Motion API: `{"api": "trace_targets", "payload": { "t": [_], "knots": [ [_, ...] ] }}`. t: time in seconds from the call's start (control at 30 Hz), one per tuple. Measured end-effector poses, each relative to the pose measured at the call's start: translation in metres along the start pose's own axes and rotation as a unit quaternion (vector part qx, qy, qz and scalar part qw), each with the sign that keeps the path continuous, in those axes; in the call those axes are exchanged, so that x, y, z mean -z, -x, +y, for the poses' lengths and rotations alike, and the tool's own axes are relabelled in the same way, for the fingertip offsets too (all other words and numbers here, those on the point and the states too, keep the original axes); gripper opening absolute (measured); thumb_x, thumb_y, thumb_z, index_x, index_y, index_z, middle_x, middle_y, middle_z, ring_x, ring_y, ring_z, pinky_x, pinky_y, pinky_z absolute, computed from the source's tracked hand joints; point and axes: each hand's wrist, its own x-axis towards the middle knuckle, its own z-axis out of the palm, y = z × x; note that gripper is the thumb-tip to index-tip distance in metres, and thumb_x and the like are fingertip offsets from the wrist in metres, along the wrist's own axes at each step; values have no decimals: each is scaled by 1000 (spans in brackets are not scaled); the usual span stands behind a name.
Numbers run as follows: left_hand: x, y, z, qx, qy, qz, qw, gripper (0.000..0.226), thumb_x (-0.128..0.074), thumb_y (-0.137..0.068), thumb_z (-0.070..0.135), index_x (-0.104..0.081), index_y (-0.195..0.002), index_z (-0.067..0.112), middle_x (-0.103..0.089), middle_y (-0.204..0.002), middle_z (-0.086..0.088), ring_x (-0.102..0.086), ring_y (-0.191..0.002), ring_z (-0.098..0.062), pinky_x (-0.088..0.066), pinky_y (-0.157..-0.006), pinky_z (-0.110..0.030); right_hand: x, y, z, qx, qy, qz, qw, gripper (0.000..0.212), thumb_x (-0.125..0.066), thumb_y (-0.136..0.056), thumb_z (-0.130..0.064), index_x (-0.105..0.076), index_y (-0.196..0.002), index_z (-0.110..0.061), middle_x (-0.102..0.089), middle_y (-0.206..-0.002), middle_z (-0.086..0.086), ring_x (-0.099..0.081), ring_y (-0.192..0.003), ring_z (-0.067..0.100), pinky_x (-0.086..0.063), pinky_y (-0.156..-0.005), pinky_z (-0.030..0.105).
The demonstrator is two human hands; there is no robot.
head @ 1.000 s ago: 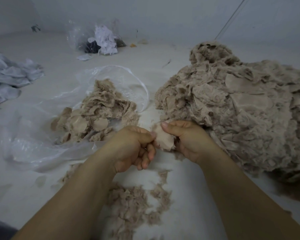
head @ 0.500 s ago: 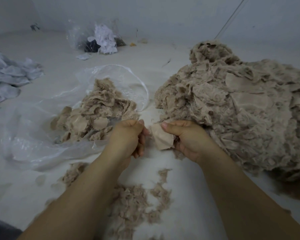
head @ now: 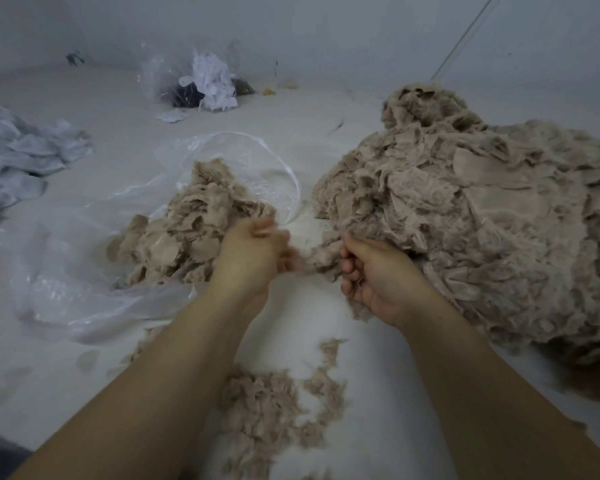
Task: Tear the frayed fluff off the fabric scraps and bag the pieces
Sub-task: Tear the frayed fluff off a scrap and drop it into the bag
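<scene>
- Right hand (head: 374, 275) curled, gripping beige fluffy scrap (head: 321, 258) at edge of big scrap heap (head: 482, 216).
- Left hand (head: 257, 251) blurred; grip unclear.
- Clear bag (head: 84, 271) left, holding cleaned pieces (head: 184, 233).
- Torn fluff (head: 274, 417) near forearms.
- White rags (head: 18, 157) far left.

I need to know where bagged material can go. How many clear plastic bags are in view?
2. One open clear plastic bag lies left of the hands, holding beige scraps. A second clear bag sits far back by the wall, holding white and dark pieces. None seems hidden.
</scene>
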Motion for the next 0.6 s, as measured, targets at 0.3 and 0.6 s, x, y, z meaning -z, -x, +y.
{"api": "trace_targets", "payload": {
  "t": [0.3, 0.6],
  "knots": [
    [-22, 11, -13, -83, -390, -155, 904, 40, -84, -73, 15, -67, -109, 17, -64, -100, 1, -56, -55, -11, -45, -42, -24, 0, 1, -1, -4, 2, -9, 1000, 34, -50, -102, -31, -61, -74, -14, -45, -51, -3, -35, -44, 6, -40, -42, 17],
    [-18, 13, -17, -86, -325, -84, 938, 19, -62, -93, 5, -64, -75, 10, -60, -50, -7, -54, -37, -10, -44, -38, -21, 2, -3, 1, -12, -5, -1, 1000, 24, -51, -102, -27, -66, -98, -8, -48, -50, -3, -38, -41, 5, -40, -40, 19]
  ]
}}
